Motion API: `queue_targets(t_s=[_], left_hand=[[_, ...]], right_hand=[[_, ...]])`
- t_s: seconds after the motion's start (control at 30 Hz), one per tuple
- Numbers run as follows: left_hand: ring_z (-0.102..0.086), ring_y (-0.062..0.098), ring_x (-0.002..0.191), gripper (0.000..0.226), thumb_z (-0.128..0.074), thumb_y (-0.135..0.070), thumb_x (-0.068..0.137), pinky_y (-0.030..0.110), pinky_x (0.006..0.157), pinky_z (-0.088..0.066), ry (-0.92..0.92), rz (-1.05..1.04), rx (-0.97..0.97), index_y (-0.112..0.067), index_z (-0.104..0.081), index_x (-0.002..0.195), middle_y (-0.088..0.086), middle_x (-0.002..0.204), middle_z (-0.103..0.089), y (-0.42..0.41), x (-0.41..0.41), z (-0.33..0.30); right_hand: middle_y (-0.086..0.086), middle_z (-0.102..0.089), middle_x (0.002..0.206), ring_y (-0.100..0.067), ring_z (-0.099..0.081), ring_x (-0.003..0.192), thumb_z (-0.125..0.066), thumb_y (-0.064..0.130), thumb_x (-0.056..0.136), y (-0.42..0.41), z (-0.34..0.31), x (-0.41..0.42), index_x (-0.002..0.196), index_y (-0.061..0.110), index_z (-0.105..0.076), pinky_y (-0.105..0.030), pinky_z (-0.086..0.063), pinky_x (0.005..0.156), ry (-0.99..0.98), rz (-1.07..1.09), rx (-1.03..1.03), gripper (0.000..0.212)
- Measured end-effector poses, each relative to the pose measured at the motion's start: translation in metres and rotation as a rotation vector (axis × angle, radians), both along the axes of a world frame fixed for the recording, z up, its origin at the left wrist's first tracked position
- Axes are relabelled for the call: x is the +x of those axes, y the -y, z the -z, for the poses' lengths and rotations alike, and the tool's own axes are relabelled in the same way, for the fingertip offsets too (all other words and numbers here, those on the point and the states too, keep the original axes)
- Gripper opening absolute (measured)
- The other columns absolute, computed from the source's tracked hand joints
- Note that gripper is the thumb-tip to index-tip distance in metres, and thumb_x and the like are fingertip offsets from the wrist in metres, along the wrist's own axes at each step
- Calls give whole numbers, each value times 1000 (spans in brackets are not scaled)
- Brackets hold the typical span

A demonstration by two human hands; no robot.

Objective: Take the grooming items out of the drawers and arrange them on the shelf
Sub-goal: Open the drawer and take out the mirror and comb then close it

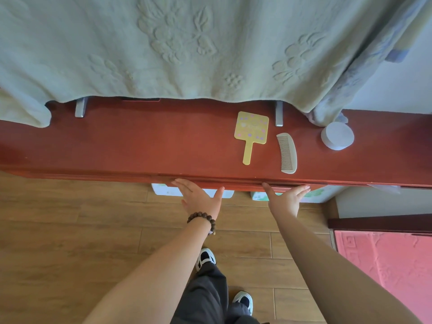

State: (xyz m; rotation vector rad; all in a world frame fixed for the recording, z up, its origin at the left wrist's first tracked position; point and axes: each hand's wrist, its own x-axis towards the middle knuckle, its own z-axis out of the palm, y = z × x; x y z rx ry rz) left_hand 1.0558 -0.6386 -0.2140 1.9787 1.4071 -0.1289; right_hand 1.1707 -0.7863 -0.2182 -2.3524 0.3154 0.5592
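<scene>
**Grooming items on shelf; both hands at the drawer front**

Grooming items, three in view, lie on the long red-brown wooden shelf (140,146), right of centre, below the hanging pale green embossed cloth (163,43). Largest: a square yellow hand mirror with pastel dots (251,129), handle pointing toward the person. Just beside it on the right, apart, a curved grey fine-toothed comb (288,153). Well to the right, a round white lidded jar (337,136). Spaced in a row, so apparently laid out on purpose.

Left hand (201,197), beaded bracelet on the wrist, and right hand (286,198) are spread flat, fingers extended, gripping nothing. Both palms meet the front just under the shelf edge; likely pressing a drawer shut. The drawer itself is hidden beneath the overhang; cannot confirm.
</scene>
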Motion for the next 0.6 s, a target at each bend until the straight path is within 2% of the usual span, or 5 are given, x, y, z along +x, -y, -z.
queue_targets(t_s=[0.17,0.3,0.43,0.6], left_hand=[[-13,29,147,123,-60,-63,80,48,112,-32,13,11,-25,7,19,144,21,157,18,-4,0,-3],[-15,28,147,117,-62,-57,82,48,112,-34,10,45,-35,4,14,147,18,159,13,-10,-9,-7],[-5,26,149,95,-57,-47,89,48,116,-25,24,121,40,-3,1,151,14,161,-1,-5,-33,-18],[-15,24,147,75,-49,-44,94,43,117,-23,41,97,216,-12,-14,152,10,159,-19,14,-76,-41]], right_hand=[[-15,15,158,-29,-9,147,-69,55,76,-1,-11,6,145,-4,17,-38,-21,114,-23,-12,-11,125],[-15,8,159,-30,-12,146,-64,58,78,6,-19,3,147,-1,12,-41,-25,114,-29,-72,-32,118],[-12,2,160,-27,-6,148,-57,56,84,14,-30,-27,151,9,3,-43,-22,117,20,-249,-37,101],[-4,-1,161,-20,2,148,-50,48,92,11,-44,-76,152,19,-9,-44,-14,119,131,-521,5,78]])
